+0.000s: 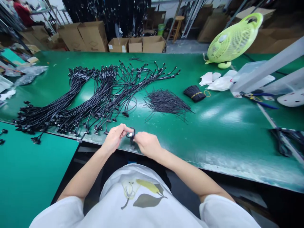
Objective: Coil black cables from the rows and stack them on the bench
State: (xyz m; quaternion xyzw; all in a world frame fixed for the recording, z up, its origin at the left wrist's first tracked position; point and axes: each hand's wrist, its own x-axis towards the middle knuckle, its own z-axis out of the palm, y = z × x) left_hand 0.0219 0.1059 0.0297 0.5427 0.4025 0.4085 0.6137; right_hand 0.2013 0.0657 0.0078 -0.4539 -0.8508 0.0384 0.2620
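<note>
At the front edge of the green table, my left hand [115, 136] and my right hand [146, 143] meet around a small coiled black cable [131, 135]. The left fingers pinch its left side, and the right fingers are closed on its right side. Beyond the left hand lie several bunches of black cables [78, 95] with connectors at both ends, fanned out at their far tips. Straight ahead is a loose heap of thin black ties [166, 101]. A bundle of the same kind of ties [194, 93], held by a yellow band, sits to its right.
A light green fan [234, 38] stands at the far right, near white crumpled scraps [219, 81] and blue-handled pliers [260, 97]. Grey slanted posts [270, 65] rise at the right. Cardboard boxes [93, 36] line the far side. Plastic bags [26, 74] lie at the left.
</note>
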